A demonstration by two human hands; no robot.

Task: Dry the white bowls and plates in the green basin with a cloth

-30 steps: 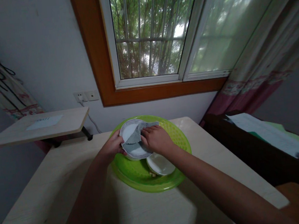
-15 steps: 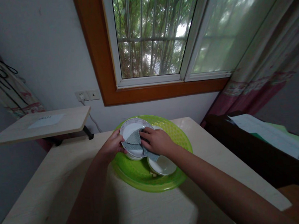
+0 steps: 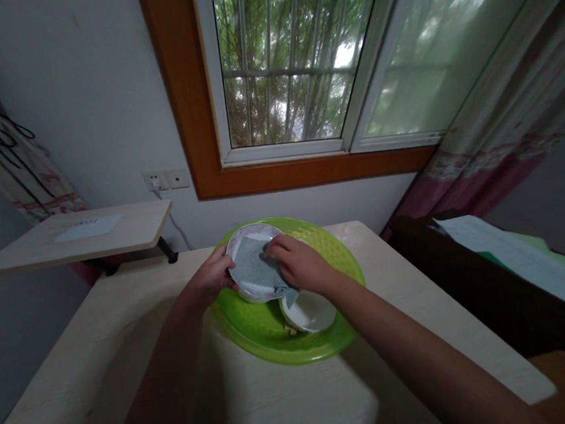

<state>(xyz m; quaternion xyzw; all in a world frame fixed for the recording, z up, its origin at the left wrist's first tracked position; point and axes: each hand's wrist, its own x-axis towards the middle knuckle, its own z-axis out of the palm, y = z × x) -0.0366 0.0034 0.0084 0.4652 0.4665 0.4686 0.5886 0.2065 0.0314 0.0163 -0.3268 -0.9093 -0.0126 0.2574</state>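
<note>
A white plate [image 3: 239, 241] is held tilted over a round green basin [image 3: 337, 260] on a pale table. My left hand [image 3: 213, 277] grips the plate's left rim with curled fingers. My right hand [image 3: 298, 264] presses a grey cloth [image 3: 256, 272] flat against the plate's face, and the cloth covers most of it. A second white dish [image 3: 309, 311] lies in the basin just below my right wrist.
The pale table [image 3: 280, 399] stands against a wall under a barred window. A small raised shelf [image 3: 75, 236] with a paper sits at the left. A dark cabinet with papers [image 3: 511, 253] and a curtain [image 3: 506, 144] stand at the right.
The grey cloth has spread wider over the plate and my right hand has shifted slightly up and right on it. My left hand keeps the same grip.
</note>
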